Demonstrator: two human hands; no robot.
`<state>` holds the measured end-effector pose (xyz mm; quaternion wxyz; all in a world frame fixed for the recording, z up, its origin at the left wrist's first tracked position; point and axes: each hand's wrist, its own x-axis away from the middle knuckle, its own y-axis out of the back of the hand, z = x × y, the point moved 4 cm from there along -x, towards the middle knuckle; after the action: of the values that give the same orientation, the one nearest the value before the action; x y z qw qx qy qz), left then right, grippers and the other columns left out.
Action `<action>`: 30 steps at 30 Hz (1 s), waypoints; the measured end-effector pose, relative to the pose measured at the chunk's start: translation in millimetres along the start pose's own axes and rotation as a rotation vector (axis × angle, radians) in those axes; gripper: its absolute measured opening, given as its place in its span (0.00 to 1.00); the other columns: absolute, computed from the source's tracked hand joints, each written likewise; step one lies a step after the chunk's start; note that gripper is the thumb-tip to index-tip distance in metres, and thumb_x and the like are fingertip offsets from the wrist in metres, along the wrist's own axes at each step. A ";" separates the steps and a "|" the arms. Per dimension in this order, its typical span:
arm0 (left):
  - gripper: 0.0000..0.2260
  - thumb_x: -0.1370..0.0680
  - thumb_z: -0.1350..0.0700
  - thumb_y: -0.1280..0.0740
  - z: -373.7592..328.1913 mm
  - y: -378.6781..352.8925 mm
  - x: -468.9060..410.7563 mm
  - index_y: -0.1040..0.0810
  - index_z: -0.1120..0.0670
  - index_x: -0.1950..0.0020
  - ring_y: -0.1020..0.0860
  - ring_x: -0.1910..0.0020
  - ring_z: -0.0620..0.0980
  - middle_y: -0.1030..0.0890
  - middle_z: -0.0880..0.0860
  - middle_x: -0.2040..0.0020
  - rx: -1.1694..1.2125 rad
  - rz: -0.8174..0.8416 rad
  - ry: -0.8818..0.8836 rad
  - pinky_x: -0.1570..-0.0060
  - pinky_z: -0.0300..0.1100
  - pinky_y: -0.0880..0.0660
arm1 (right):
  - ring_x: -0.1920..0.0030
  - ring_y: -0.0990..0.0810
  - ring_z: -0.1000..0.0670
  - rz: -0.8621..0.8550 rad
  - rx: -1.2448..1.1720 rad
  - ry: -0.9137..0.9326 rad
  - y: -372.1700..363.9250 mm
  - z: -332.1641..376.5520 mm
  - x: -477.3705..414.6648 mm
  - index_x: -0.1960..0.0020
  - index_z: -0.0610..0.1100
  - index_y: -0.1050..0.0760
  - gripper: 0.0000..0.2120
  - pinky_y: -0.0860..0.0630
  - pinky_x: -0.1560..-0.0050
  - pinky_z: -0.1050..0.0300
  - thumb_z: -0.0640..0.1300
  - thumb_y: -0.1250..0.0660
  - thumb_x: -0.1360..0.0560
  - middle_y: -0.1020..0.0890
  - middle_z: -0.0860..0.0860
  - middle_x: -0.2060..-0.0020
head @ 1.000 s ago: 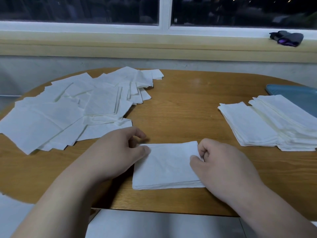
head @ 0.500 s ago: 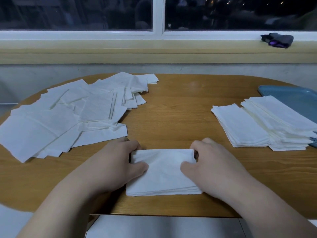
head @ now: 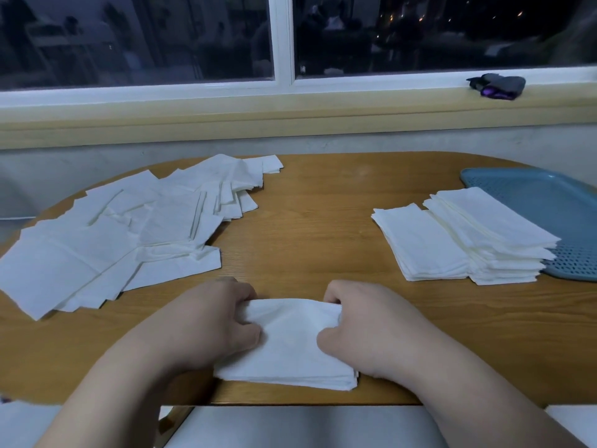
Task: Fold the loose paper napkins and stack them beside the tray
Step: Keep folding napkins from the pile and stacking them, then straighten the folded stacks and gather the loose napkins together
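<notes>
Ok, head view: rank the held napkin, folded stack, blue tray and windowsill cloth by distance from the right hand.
1. held napkin, gripped by right hand
2. folded stack, right of it
3. blue tray, beyond the stack
4. windowsill cloth, far back right

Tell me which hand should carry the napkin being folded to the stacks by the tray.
Right, probably. The right hand grips the napkin on the side nearer the folded stacks beside the blue tray; the left hand, gripping the other side, would have to reach across.

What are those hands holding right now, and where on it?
Both the left hand and right hand pinch the folded napkin at its far corners.
</notes>
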<state>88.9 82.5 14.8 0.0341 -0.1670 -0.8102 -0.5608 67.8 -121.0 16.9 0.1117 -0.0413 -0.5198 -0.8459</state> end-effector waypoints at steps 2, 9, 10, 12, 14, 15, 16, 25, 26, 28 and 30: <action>0.08 0.27 0.44 0.29 -4.5 0.2 1.3 0.21 0.41 0.49 0.22 0.55 0.38 0.22 0.39 0.51 0.058 0.010 -0.024 0.53 0.38 0.23 | 0.59 0.24 0.54 0.024 -0.023 0.003 1.2 -4.7 4.3 0.56 0.51 0.29 0.05 0.28 0.62 0.56 0.49 0.37 0.31 0.21 0.56 0.59; 0.13 0.29 0.51 0.27 -55.1 18.8 -16.3 0.21 0.40 0.47 0.18 0.59 0.43 0.17 0.44 0.58 0.546 0.010 -0.137 0.61 0.39 0.22 | 0.61 0.21 0.58 -0.015 -0.371 -0.027 38.7 -37.3 18.1 0.47 0.59 0.30 0.10 0.26 0.62 0.58 0.52 0.36 0.28 0.19 0.57 0.60; 0.17 0.29 0.51 0.26 -65.1 21.0 -25.8 0.22 0.37 0.43 0.18 0.58 0.40 0.18 0.43 0.57 0.572 -0.028 -0.141 0.59 0.36 0.23 | 0.63 0.21 0.59 -0.069 -0.417 -0.042 45.3 -45.0 18.7 0.47 0.59 0.30 0.10 0.28 0.64 0.60 0.51 0.35 0.28 0.19 0.57 0.61; 0.23 0.26 0.52 0.25 -86.3 24.5 -48.9 0.27 0.34 0.36 0.20 0.55 0.35 0.20 0.39 0.53 0.569 -0.115 -0.145 0.58 0.31 0.25 | 0.67 0.23 0.59 -0.221 -0.476 -0.086 58.3 -61.8 20.0 0.49 0.58 0.30 0.08 0.32 0.67 0.62 0.49 0.35 0.27 0.20 0.57 0.63; 0.28 0.27 0.50 0.24 -108.8 25.4 -74.3 0.31 0.34 0.31 0.21 0.50 0.38 0.22 0.41 0.46 0.601 -0.166 -0.152 0.50 0.36 0.24 | 0.66 0.24 0.57 -0.370 -0.466 -0.132 69.0 -78.4 21.7 0.50 0.57 0.32 0.08 0.31 0.67 0.58 0.48 0.35 0.26 0.21 0.55 0.62; 0.31 0.28 0.50 0.23 -119.9 24.8 -87.1 0.32 0.35 0.30 0.20 0.48 0.41 0.22 0.43 0.45 0.620 -0.184 -0.161 0.47 0.40 0.23 | 0.64 0.23 0.55 -0.428 -0.437 -0.154 73.4 -85.7 21.4 0.49 0.56 0.33 0.09 0.28 0.66 0.55 0.48 0.35 0.26 0.22 0.55 0.62; 0.33 0.29 0.50 0.22 -128.9 23.9 -100.7 0.33 0.36 0.29 0.20 0.48 0.44 0.22 0.44 0.46 0.626 -0.202 -0.168 0.47 0.41 0.23 | 0.63 0.22 0.53 -0.469 -0.406 -0.176 77.0 -92.3 20.6 0.49 0.55 0.34 0.09 0.26 0.63 0.53 0.49 0.35 0.25 0.22 0.55 0.61; 0.36 0.30 0.51 0.22 -187.5 8.2 -193.2 0.34 0.41 0.26 0.21 0.48 0.47 0.21 0.48 0.46 0.509 -0.222 -0.217 0.55 0.39 0.26 | 0.61 0.22 0.50 -0.574 -0.162 -0.262 99.4 -124.2 4.4 0.48 0.53 0.39 0.09 0.24 0.61 0.53 0.53 0.39 0.21 0.24 0.56 0.62; 0.35 0.30 0.51 0.22 -191.1 6.4 -199.0 0.34 0.41 0.26 0.21 0.49 0.47 0.21 0.47 0.46 0.477 -0.225 -0.224 0.55 0.38 0.26 | 0.60 0.22 0.49 -0.571 -0.117 -0.262 100.8 -125.0 2.8 0.48 0.53 0.40 0.09 0.23 0.61 0.53 0.53 0.40 0.21 0.23 0.55 0.61; 0.35 0.30 0.52 0.22 -196.9 2.6 -209.4 0.34 0.41 0.26 0.21 0.49 0.46 0.21 0.47 0.46 0.421 -0.230 -0.234 0.54 0.38 0.26 | 0.58 0.20 0.48 -0.550 -0.016 -0.249 101.5 -124.7 0.5 0.47 0.52 0.40 0.10 0.23 0.60 0.53 0.55 0.41 0.20 0.22 0.55 0.58; 0.36 0.30 0.53 0.23 -200.7 -3.4 -218.4 0.34 0.42 0.25 0.21 0.49 0.46 0.21 0.46 0.47 0.364 -0.226 -0.242 0.52 0.37 0.27 | 0.54 0.19 0.48 -0.512 0.046 -0.237 100.0 -123.3 -0.1 0.45 0.52 0.40 0.11 0.23 0.59 0.53 0.56 0.42 0.20 0.22 0.54 0.54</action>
<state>267.1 -154.0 32.8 -0.0964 -0.1325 -0.9096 -0.3817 96.8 -274.0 47.8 -0.1665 -0.0048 -0.5417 -0.8239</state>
